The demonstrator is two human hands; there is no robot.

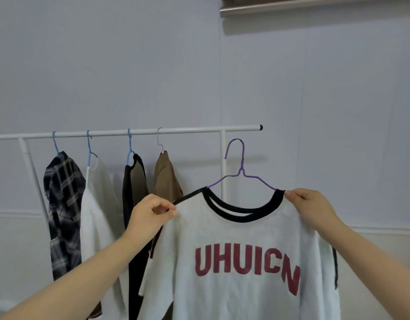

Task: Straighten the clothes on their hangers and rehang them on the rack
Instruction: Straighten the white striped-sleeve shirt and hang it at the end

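We face a pale, blue-grey panelled wall (130, 65), evenly lit, with no hard shadows. A thin vertical seam (219, 88) runs down it near centre, and a second, fainter seam (303, 112) lies toward 3 o'clock. At 1 o'clock a metallic horizontal rail or shelf edge (314, 4) juts in from the top. A low horizontal moulding (14, 213) crosses the wall at 9 o'clock.

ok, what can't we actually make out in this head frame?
- White T-shirt with black collar and red letters: hem cut off by the bottom edge.
- Purple wire hanger: shoulder ends hidden inside the collar.
- White metal rack: left end cut off by the frame edge.
- Brown garment: lower part hidden behind the left hand and the T-shirt.
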